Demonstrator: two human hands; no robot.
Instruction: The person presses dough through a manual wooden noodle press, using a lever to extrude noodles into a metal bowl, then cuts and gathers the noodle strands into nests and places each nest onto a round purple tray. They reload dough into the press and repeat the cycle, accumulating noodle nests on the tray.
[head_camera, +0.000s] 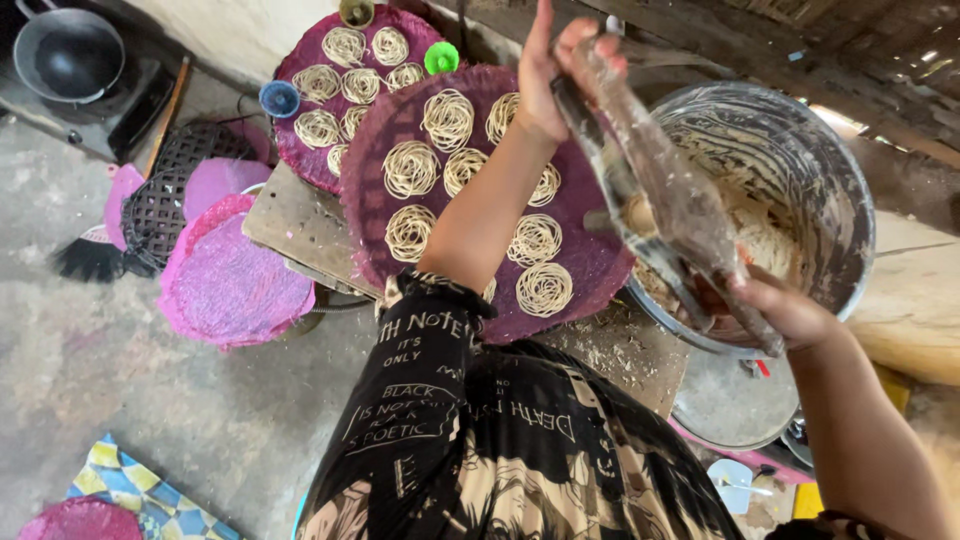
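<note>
Your left hand (548, 75) grips the top of a dough-smeared press (665, 190) while your right hand (775, 310) clasps its lower end, tilted over the steel dough bowl (820, 160), beside purple mats (585, 265) of coiled noodle nests (448, 118) laid apart.

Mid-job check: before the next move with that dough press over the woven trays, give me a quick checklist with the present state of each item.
1. Left hand grips the upper end of the dough press: ok.
2. Right hand holds its lower end: ok.
3. Steel bowl has dough inside: ok.
4. Front purple tray has free space: ok, bare patch at its right edge.
5. Back purple tray has free space: not ok, covered in noodle coils.
6. Press loaded with dough: cannot tell.
</note>
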